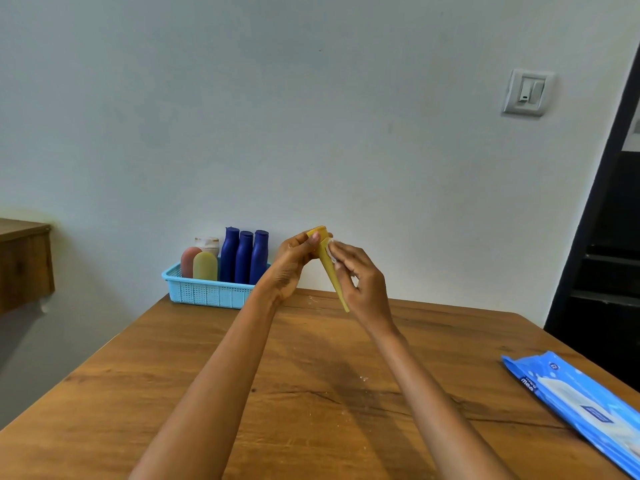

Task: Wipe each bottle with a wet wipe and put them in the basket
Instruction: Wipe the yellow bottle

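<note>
A yellow tube-shaped bottle [330,268] is held upright above the wooden table [311,375], cap end up. My left hand [294,261] grips it near the cap. My right hand [360,278] presses a small white wet wipe [330,244] against the tube's upper side. At the table's far left corner sits a light blue basket [207,292], which holds three dark blue bottles [244,256], a pink bottle [189,261], a pale yellow bottle [205,266] and a white jar [207,243] behind them.
A blue pack of wet wipes [581,403] lies at the table's right edge. A wall with a light switch [526,93] stands behind the table. A wooden shelf [24,261] juts out at left, a dark doorway [609,254] at right.
</note>
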Demonstrator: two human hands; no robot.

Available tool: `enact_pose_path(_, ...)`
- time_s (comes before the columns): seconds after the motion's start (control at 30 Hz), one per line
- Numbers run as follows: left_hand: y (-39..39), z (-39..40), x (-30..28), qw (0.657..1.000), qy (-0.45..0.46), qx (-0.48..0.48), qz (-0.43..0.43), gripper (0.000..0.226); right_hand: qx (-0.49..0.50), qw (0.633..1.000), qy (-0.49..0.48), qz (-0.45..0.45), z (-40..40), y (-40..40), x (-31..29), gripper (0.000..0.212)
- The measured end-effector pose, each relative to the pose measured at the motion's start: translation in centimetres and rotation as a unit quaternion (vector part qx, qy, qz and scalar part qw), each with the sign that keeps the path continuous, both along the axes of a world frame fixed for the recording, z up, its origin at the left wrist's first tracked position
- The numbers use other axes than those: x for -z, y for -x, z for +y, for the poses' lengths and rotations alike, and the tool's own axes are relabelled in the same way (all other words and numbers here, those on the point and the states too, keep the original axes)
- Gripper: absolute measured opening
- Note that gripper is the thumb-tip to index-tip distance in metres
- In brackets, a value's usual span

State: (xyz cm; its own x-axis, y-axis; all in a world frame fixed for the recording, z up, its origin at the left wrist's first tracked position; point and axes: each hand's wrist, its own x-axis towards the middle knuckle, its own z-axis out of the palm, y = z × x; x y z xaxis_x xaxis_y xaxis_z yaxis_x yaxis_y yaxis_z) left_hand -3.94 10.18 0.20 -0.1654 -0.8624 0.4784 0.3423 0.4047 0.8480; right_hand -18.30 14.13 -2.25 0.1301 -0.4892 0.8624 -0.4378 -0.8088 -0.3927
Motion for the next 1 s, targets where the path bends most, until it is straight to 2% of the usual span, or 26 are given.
enact_pose_path(0.13, 0.0, 0.0, -0.2, 1.0, -0.002, -0.009, 0.009, 0.033, -0.017, 0.999, 0.028, -0.037, 0.4, -0.5, 0.6, 0.029)
enact_pose_path(0.23, -0.1, -0.1, 0.0, 1.0, 0.001, -0.023, -0.001, 0.026, -0.022, 0.999, -0.019, -0.029, 0.2, 0.3, 1.7, 0.036)
enact_pose_path(0.33, -0.1, -0.1, 0.1, 1.0, 0.003, -0.017, -0.011, 0.036, 0.008, 0.998, -0.064, -0.019, -0.1, 0.6, 1.9, 0.044)
enact_pose_path(0.43, 0.5, -0.1, -0.1, 0.999, 0.006, -0.01, -0.031, 0.048, 0.015, 0.998, -0.048, -0.044, 0.2, -0.3, 0.5, 0.045)
enact_pose_path(0.53, 1.1, 0.1, -0.3, 0.999, 0.012, -0.028, -0.041, 0.051, 0.01, 0.998, -0.02, -0.063, 0.6, -1.3, -0.2, 0.044)
enact_pose_path(0.67, 0.6, 0.2, -0.1, 0.999, 0.002, -0.041, -0.021, 0.039, 0.005, 0.998, -0.013, -0.066, 0.6, -0.6, 1.4, 0.035)
enact_pose_path(0.77, 0.4, 0.2, -0.1, 0.999, 0.002, -0.04, -0.017, 0.025, 0.022, 0.994, -0.069, -0.085, 0.1, 0.3, 1.9, 0.032)
enact_pose_path(0.87, 0.8, 0.4, -0.1, 0.999, 0.005, -0.031, -0.042, 0.027, 0.031, 0.987, -0.121, -0.097, -0.4, 0.3, 1.1, 0.037)
enact_pose_path(1.0, 1.0, 0.5, -0.3, 0.998, 0.013, -0.035, -0.044, 0.023, -0.03, 0.991, -0.084, -0.1, 0.4, -0.6, -0.4, 0.041)
